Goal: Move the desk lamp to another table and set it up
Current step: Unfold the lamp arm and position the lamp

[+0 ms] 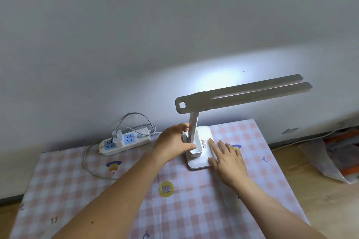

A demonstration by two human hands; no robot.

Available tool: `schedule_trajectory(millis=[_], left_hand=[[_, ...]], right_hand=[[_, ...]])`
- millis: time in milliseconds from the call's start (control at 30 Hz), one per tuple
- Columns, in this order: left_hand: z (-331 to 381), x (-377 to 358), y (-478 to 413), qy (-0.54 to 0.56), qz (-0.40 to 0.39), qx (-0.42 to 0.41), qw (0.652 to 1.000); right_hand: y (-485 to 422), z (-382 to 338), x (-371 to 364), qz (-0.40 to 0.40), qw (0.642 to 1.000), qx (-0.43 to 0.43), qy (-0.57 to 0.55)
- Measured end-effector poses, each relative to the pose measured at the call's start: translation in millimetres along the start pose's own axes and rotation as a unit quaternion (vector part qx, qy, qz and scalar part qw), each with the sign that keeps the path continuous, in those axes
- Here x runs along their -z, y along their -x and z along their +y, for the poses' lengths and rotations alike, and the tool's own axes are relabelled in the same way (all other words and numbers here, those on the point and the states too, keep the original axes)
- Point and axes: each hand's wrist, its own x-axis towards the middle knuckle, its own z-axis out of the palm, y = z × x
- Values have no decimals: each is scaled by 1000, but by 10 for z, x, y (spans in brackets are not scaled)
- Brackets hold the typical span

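Two bare forearms reach over the checked cloth of the desk (97, 190). At the far edge the left hand (172, 143) grips the lit lamp (202, 141) by its stem, while the right hand (229, 159) lies flat on the base, fingers straight. Sliding it rightward could tighten the cable (87, 163) and drag the power strip (126, 141), or tip the long head

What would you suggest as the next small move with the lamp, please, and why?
Probably let go with both hands. The lamp stands flat on the cloth and lights the wall, and a plug sits in the strip. The left hand grips its base by the post; the right hand's straight fingers rest on the base.
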Motion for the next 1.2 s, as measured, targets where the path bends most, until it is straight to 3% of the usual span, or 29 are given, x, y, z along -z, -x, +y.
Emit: schedule_trajectory(millis=[200,433,833,1200], left_hand=[[-57,-3,8,-25,-8,9,1000],[-92,-88,48,-34,-92,9,995],[-98,-196,5,-95,-79,29,992],[-44,-170,-44,-146,-116,52,981]], right_hand=[[-1,-19,-11,-6,1000,6,9],[-25,-33,16,-18,1000,13,3],[-47,-27,-26,-20,1000,19,8],[-120,17,-87,-49,999,-3,-17]])
